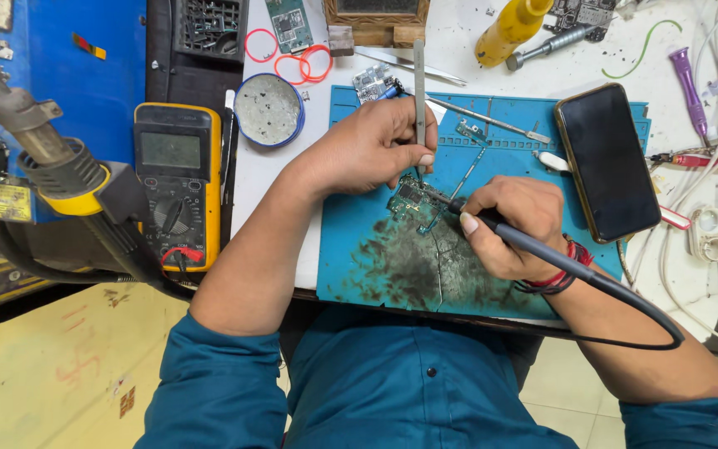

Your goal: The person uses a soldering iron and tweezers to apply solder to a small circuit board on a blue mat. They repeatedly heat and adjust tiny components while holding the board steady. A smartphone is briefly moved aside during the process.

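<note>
The left hand [371,145] has its fingers curled tight around thin metal tweezers [419,91]. The tweezers stand almost straight up from the fingers, and their tips point down to a small circuit board [411,199] just under the fingertips. The right hand [513,224] has its fingers closed like a fist around a dark soldering iron [533,247]. It holds the iron the way you hold a pencil. The iron's tip pokes out past the thumb and meets the circuit board, right beside the tweezer tips. So the little board sits between the two hands, touching both tools.

The board lies on a blue work mat [359,249]. The mat is dirty and black below the fingers. A red string band [565,266] goes around the right wrist, and a black cord [641,312] runs from the iron back along the arm.

Just past the right hand's knuckles lies a black phone [607,162], face up, at the edge of the mat. Beyond the left hand's fingers sits a round tin [268,110] with a blue rim. Farther out from the left wrist is a yellow meter [176,187] with a dial. Well apart from that, a hot air gun [51,162] hangs at the far edge. A yellow bottle [513,29] lies on the white table [268,179], far above both hands.
</note>
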`<state>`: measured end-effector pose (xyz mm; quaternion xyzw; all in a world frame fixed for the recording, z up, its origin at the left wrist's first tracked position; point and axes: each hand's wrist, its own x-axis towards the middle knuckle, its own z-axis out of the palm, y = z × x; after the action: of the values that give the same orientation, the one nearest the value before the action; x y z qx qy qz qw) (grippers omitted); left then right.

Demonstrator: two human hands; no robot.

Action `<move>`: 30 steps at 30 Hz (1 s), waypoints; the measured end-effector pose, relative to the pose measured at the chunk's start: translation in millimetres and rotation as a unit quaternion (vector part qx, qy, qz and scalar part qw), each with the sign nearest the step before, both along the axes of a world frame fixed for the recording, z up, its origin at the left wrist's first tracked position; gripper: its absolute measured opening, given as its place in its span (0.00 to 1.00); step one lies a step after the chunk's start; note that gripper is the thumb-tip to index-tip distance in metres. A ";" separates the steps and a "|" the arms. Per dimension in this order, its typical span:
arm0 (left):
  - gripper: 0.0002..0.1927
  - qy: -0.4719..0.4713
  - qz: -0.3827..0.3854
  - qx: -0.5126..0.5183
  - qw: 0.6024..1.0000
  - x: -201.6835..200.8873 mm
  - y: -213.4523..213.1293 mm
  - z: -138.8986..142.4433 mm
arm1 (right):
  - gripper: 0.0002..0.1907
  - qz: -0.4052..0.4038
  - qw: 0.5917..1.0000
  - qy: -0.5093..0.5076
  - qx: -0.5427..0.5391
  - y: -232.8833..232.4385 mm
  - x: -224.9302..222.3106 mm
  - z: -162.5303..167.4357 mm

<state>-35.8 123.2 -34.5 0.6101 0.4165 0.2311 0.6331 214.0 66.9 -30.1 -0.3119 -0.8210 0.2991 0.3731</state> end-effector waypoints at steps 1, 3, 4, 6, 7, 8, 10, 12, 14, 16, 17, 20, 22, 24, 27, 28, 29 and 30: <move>0.06 -0.002 -0.001 -0.001 1.000 -0.4 0.5 0.5 | 0.04 0.000 1.000 0.000 0.001 0.2 -0.5 -0.1; 0.07 -0.004 -0.003 0.001 1.000 -0.1 1.2 1.1 | 0.04 0.000 1.000 0.004 0.000 0.4 -0.7 0.6; 0.06 -0.004 -0.004 0.004 1.000 -0.3 1.2 1.4 | 0.04 0.001 1.000 0.005 -0.001 0.5 -0.8 0.8; 0.06 -0.003 -0.004 0.008 1.000 -0.7 0.8 1.2 | 0.04 -0.006 1.000 -0.001 -0.003 -0.5 -1.3 1.0; 0.06 -0.003 -0.003 0.010 1.000 -0.4 1.2 0.8 | 0.04 -0.010 1.000 -0.004 -0.004 -0.7 -1.6 0.8; 0.06 -0.004 -0.002 0.011 1.000 -0.2 1.1 0.4 | 0.04 -0.010 1.000 -0.004 -0.003 -0.8 -1.6 0.6; 0.06 -0.006 0.001 0.008 1.000 0.1 0.2 -0.5 | 0.04 -0.012 1.000 -0.004 -0.002 -0.9 -1.2 0.2; 0.06 -0.006 0.001 0.008 1.000 0.4 0.5 -0.6 | 0.04 -0.015 1.000 -0.007 -0.006 -1.5 -1.2 -0.2; 0.06 -0.001 -0.003 0.009 1.000 0.3 1.1 0.1 | 0.04 -0.013 1.000 -0.004 -0.006 -0.9 -1.0 -0.3; 0.06 -0.002 0.000 0.009 1.000 -0.2 0.3 1.2 | 0.04 -0.004 1.000 0.004 -0.006 -0.1 -0.8 -0.4; 0.06 -0.003 0.000 0.009 1.000 -0.1 0.4 1.9 | 0.04 -0.004 1.000 0.002 -0.005 -0.1 -0.8 -0.3; 0.06 0.005 -0.003 0.009 1.000 0.9 0.9 3.2 | 0.04 -0.009 1.000 -0.006 -0.003 -0.6 0.0 0.4; 0.06 0.010 0.000 0.000 1.000 1.1 0.2 3.7 | 0.04 -0.016 1.000 -0.012 -0.003 -1.4 -0.4 0.2; 0.07 0.011 0.002 0.000 1.000 0.3 0.3 3.9 | 0.04 -0.012 1.000 -0.001 -0.003 -1.3 -0.8 -0.4; 0.07 0.006 0.000 0.003 1.000 0.8 -0.1 3.1 | 0.04 -0.010 1.000 -0.003 0.000 -0.9 -0.2 -1.0; 0.07 0.005 0.002 0.003 1.000 1.0 -0.3 2.7 | 0.04 -0.010 1.000 -0.005 0.002 -0.9 -0.1 -1.2; 0.07 0.005 0.003 0.003 1.000 1.1 -0.2 2.4 | 0.04 -0.011 1.000 -0.005 0.002 -1.1 -0.1 -1.4; 0.07 0.004 0.002 0.003 1.000 1.1 0.0 2.2 | 0.04 -0.012 1.000 -0.003 0.002 -1.2 -0.1 -1.6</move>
<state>-34.7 123.2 -32.3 0.6122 0.4194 0.2309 0.6293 213.9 65.7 -31.7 -0.3218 -0.8192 0.2919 0.3744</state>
